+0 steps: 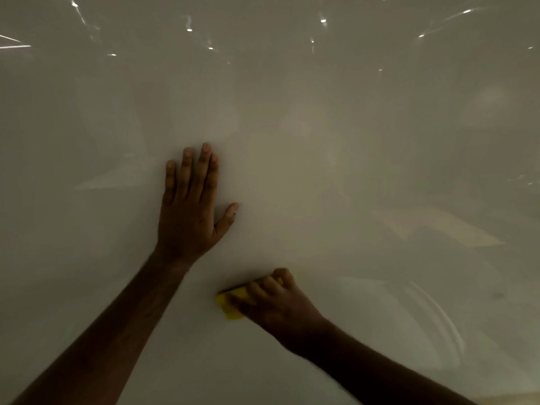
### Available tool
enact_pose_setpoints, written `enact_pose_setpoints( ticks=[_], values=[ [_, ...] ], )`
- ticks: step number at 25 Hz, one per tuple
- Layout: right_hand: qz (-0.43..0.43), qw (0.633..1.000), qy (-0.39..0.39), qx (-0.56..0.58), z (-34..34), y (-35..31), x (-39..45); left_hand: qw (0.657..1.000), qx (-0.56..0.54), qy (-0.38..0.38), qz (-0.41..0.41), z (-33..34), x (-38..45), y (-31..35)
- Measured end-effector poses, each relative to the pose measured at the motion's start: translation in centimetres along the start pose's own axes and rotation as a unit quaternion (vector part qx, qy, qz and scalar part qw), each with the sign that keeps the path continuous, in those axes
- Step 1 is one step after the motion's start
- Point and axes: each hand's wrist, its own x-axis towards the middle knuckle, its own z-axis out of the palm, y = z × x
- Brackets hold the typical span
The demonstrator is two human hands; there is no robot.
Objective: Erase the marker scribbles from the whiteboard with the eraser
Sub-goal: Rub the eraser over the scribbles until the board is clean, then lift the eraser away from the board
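Observation:
The glossy whiteboard [336,176] fills almost the whole view, dim and full of reflections. No marker scribbles show on it; a faint dark smudge [498,295] sits at the lower right. My left hand [191,206] lies flat on the board, fingers together and pointing up, thumb spread out. Lower and to the right, my right hand [274,302] presses a yellow eraser [230,302] against the board. Only the eraser's left end sticks out from under the fingers. Both bare forearms come in from the bottom of the view.
Small bright light reflections [323,21] dot the top of the board. Curved wipe streaks [438,314] shine at the lower right. A strip of a beige surface [508,400] shows in the bottom right corner.

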Motion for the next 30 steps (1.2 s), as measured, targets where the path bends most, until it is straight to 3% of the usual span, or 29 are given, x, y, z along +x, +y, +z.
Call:
enact_pose_setpoints(
  ticks=[6,12,15,19,24,27,30],
  values=[
    [-0.041,0.997,-0.044,-0.037,-1.0,4.0,-9.1,1.0,-0.004,0.001,0.001,0.1,-0.1,0.1],
    [0.073,0.996,-0.035,-0.026,-4.4,6.6,-1.0,1.0,0.001,-0.001,-0.004,0.0,-0.1,0.3],
    [0.028,0.999,-0.029,-0.014,-3.3,5.0,-0.8,1.0,0.002,-0.002,-0.002,-0.1,-0.1,0.2],
    [-0.035,0.995,-0.088,-0.033,-2.8,5.3,-8.2,1.0,-0.002,0.002,0.001,-0.1,-0.1,0.2],
    [0.082,0.978,-0.183,-0.057,-3.8,7.3,-21.8,1.0,-0.013,-0.011,-0.011,-0.3,-0.2,0.5],
    [0.257,0.913,-0.316,0.023,-6.4,6.2,-28.6,0.996,-0.061,-0.024,-0.059,-0.7,-0.3,1.9],
    [0.458,0.786,-0.391,0.141,-8.3,3.5,-34.9,0.986,-0.127,-0.042,-0.104,-1.0,-0.8,4.3]
  ],
)
